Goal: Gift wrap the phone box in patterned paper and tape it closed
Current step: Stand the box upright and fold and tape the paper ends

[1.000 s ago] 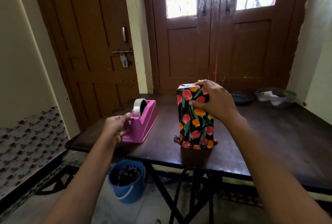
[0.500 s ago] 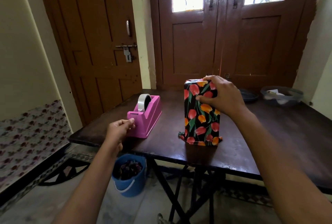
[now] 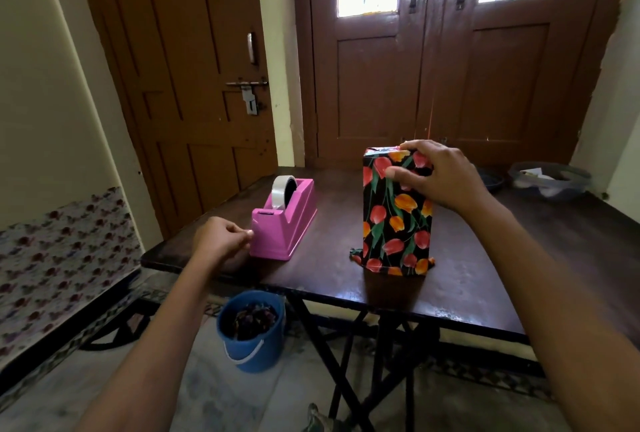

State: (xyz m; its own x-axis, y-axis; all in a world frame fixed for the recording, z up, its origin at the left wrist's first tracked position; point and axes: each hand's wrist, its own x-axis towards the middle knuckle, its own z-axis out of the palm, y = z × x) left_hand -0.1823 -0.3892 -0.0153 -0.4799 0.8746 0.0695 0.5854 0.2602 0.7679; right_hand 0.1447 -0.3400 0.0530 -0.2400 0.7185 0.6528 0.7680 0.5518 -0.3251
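Observation:
The phone box (image 3: 394,223), wrapped in black paper with red and orange tulips, stands upright on the dark wooden table (image 3: 485,275). My right hand (image 3: 440,178) grips its top end, fingers over the folded paper and thumb on the front face. Loose paper corners stick out at its base. To the left stands a pink tape dispenser (image 3: 287,227) with a clear tape roll (image 3: 282,190). My left hand (image 3: 221,241) is just in front of the dispenser's cutter end, thumb and fingertips pinched together on what looks like a clear tape strip, barely visible.
A blue bucket (image 3: 252,331) with dark scraps stands on the floor under the table's left front corner. A grey bowl (image 3: 550,182) and a dark dish (image 3: 491,180) sit at the far right of the table. Brown doors stand behind.
My left hand has come down and back from the dispenser's cutter to just in front of its base, fingertips pinched. My right hand stays on the box top.

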